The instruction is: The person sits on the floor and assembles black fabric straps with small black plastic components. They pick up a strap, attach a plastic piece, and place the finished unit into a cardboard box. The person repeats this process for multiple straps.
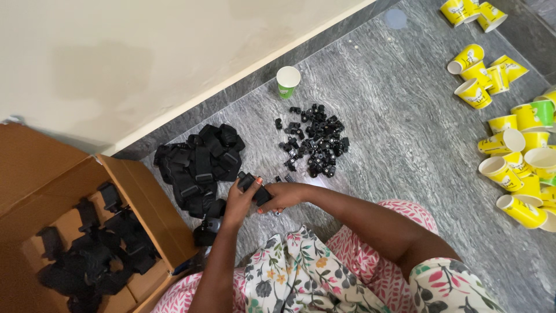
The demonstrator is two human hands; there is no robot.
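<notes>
The left hand [238, 204] and the right hand [280, 196] meet over the grey floor [405, 133], both closed around one small black strap piece [253, 188]; the left grips its near end, the right fingers curl over the other end. The piece is held just above the floor, in front of the person's flowered lap.

Just beyond the hands lies a heap of black straps [200, 165], and to its right a looser scatter of small black plastic clips [314, 142]. A white and green paper cup [288, 81] stands upright near the wall, behind the clips.

To the left an open cardboard box [136, 203] holds more black strap pieces. Well apart, along the right edge, many yellow paper cups [509, 150] lie tumbled, some on their sides.
</notes>
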